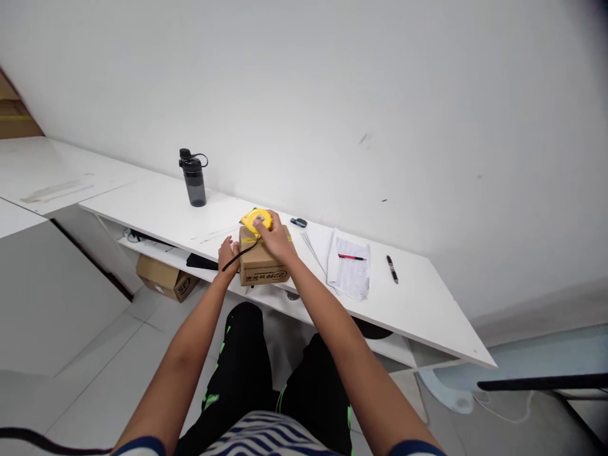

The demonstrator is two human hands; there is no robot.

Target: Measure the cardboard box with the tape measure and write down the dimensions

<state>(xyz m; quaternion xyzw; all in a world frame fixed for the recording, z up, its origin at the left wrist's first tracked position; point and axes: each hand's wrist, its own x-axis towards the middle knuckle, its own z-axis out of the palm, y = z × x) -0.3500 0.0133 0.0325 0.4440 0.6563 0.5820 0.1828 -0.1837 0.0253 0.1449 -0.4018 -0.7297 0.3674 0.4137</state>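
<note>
A small cardboard box (263, 273) with dark printing on its front stands at the table's front edge. My right hand (278, 239) grips a yellow tape measure (257, 221) just above the top of the box. A black wrist strap (240, 254) hangs from the tape measure across the box toward my left wrist. Yellow strips (247, 240) show along the box's upper part; whether they are measuring blade or packing tape I cannot tell. At the box's left side is my left hand (228, 254), its fingers pointing up and slightly apart, partly hidden by the strap.
On the white table (418, 304) a dark bottle (194, 182) stands left. A small dark object (299, 222) lies behind the box. To the right are papers (349, 278), a red pen (351, 257) and a black marker (392, 269). Another carton (164, 278) sits below.
</note>
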